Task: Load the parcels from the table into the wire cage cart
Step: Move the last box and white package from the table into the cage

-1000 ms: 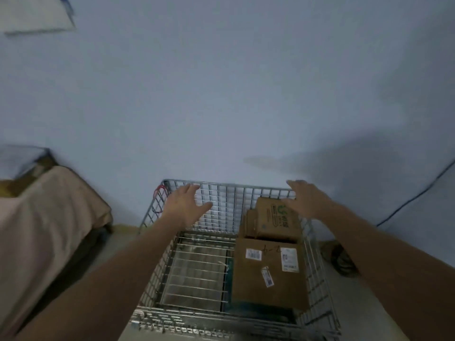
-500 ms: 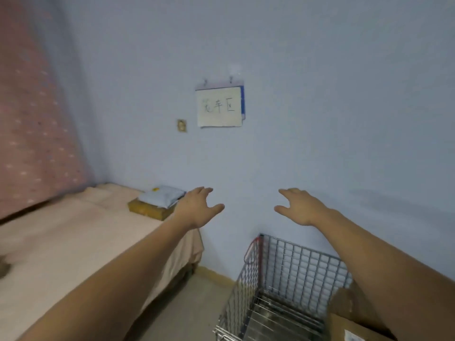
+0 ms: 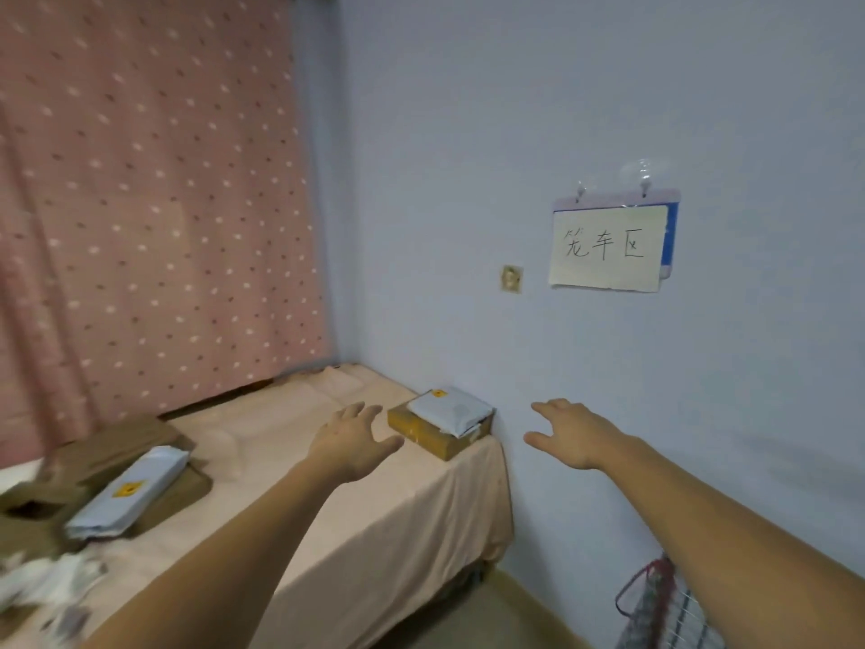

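A table under a peach cloth (image 3: 365, 522) fills the lower left. At its far right corner a flat brown box (image 3: 433, 435) lies with a grey mailer bag (image 3: 449, 409) on top. Another grey mailer (image 3: 128, 496) rests on brown cartons (image 3: 107, 449) at the left. My left hand (image 3: 353, 440) hovers with fingers spread just left of the corner box, holding nothing. My right hand (image 3: 568, 435) is stretched out, fingers straight, in front of the wall to the right of that box. Only a corner of the wire cage cart (image 3: 664, 611) shows at the bottom right.
A pink dotted curtain (image 3: 154, 203) hangs behind the table. A handwritten paper sign (image 3: 608, 248) is fixed on the pale blue wall. Blurred white parcels (image 3: 47, 583) lie at the table's near left edge. Floor shows between table and cart.
The view has swung left and up from the cart, which held two cardboard boxes, to the table. Both empty hands moved away from the cart towards the corner box.
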`<state>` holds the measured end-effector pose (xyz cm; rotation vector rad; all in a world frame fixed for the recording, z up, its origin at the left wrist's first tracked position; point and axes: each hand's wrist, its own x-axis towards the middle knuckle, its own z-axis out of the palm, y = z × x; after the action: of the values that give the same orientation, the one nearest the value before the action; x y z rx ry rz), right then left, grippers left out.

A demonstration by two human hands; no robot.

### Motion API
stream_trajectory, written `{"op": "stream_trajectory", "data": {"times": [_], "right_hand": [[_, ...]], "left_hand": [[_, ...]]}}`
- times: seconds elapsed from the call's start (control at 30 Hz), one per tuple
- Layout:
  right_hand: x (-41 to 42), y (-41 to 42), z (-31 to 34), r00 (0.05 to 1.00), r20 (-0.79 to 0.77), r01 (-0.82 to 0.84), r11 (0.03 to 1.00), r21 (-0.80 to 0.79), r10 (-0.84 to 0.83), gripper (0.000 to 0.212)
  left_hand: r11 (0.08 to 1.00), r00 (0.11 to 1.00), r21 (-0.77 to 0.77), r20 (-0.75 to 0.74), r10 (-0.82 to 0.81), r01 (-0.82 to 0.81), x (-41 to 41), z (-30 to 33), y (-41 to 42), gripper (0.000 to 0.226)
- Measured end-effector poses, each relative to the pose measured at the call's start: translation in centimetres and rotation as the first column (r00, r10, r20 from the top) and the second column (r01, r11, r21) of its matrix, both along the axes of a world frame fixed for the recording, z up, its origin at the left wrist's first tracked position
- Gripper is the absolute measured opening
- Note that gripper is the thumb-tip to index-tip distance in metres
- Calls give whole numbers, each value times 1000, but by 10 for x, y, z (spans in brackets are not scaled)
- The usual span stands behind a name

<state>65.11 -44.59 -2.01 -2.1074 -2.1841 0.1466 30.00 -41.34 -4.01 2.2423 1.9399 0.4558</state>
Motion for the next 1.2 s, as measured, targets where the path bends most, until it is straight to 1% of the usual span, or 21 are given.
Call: {"op": "stream_trajectory", "data": {"times": [0.1, 0.27, 0.47, 0.63, 0.77, 0.9, 1.07, 1.2], "right_hand": [[-11, 47, -2, 1000, -3, -31, 999, -10, 31, 76], [-32, 120, -12, 998, -15, -68, 997, -36, 68, 75], [-57, 206, -34, 998, -31, -52, 997, -53, 50, 75], [-70, 264, -55, 997, -71, 12, 997, -82, -18, 74], [-69, 306, -70, 993, -93, 70, 994, -86, -78, 74], [-59, 351, -90, 989, -67, 122, 986, -110, -129, 74], [-34, 419, -121, 983, -59, 161, 975, -154, -172, 75], [-10, 478, -146, 975, -95, 181, 969, -166, -199, 72]], "left_hand": [[998, 998, -19, -1, 55, -55, -18, -4, 31, 82], [995, 996, -41, -36, 87, -88, -40, -12, 89, 83], [997, 997, -54, -57, 52, -55, -60, -30, 184, 85], [995, 995, -94, -90, -39, 30, -65, -41, 267, 85], [989, 991, -106, -73, -109, 101, -55, -47, 330, 84], [974, 980, -150, -78, -182, 169, -37, -69, 387, 85], [957, 972, -201, -62, -226, 209, -7, -102, 467, 84], [951, 974, -224, -33, -225, 212, 23, -129, 536, 85]]}}
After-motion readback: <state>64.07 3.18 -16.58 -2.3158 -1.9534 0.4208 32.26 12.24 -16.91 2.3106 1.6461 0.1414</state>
